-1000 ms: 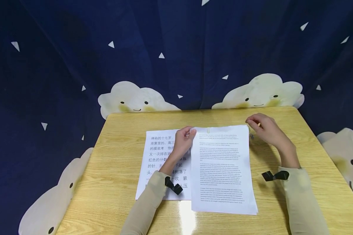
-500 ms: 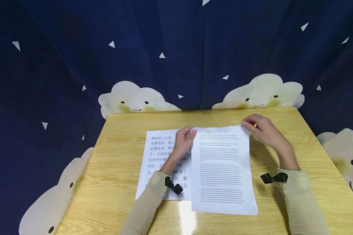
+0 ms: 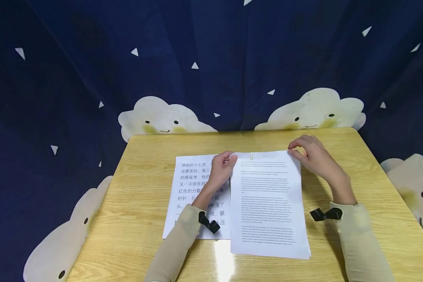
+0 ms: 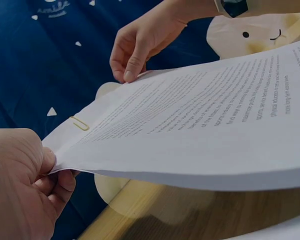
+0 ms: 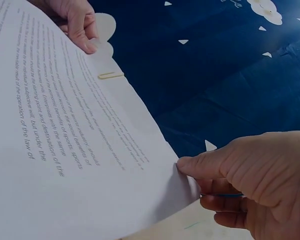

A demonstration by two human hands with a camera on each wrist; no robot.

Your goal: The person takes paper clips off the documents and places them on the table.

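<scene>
A stack of white printed sheets [image 3: 268,203] is lifted at its top edge, with a yellow paper clip [image 3: 252,156] on that edge. My left hand [image 3: 222,168] pinches the stack's top left corner, thumb above and curled fingers below. At the top right corner my right hand [image 3: 311,154] grips the sheets between thumb and fingers. Both wrist views show the clip, in the left wrist view as a yellow loop [image 4: 80,123] between the two hands. The undersides of the right fingers are partly hidden by the paper.
A second white sheet with large Chinese print [image 3: 183,196] lies on the wooden table [image 3: 127,235] at the left, partly under my left arm and the stack. Behind the table hangs a dark blue curtain [image 3: 162,58] with clouds and triangles.
My right hand has moved left onto the stack's top right corner and now pinches it. The blue clip seen beside that corner is no longer visible in the head view. The left hand keeps its hold.
</scene>
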